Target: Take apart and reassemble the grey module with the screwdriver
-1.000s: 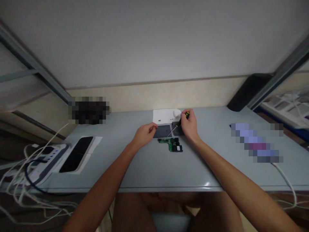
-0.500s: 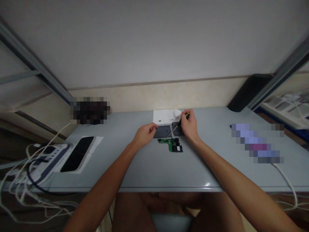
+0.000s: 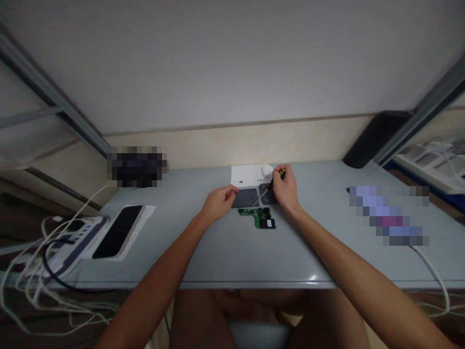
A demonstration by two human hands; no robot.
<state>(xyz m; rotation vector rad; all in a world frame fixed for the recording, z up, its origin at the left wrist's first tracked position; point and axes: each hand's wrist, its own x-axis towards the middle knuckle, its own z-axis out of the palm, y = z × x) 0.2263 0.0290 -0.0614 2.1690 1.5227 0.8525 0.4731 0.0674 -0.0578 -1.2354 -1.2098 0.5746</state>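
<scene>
My right hand [image 3: 286, 188] is closed round a screwdriver [image 3: 269, 188] with a black and yellow handle. Its thin shaft slants down to the left, and the tip is at the top edge of a green circuit board [image 3: 256, 218] with black parts on it; whether it touches cannot be made out. My left hand [image 3: 219, 201] rests at the left end of a flat dark panel [image 3: 244, 198], fingers curled together; anything between them is hidden. A second dark piece [image 3: 267, 195] lies right of the panel, partly behind my right hand.
Behind the panel lies white paper [image 3: 238, 172] with a few tiny dark screws [image 3: 240, 182] and a white rounded object [image 3: 267, 171]. At left are a phone [image 3: 118, 232] and a power strip [image 3: 78, 242] with tangled cables. A black cylinder [image 3: 374, 140] leans at the back right.
</scene>
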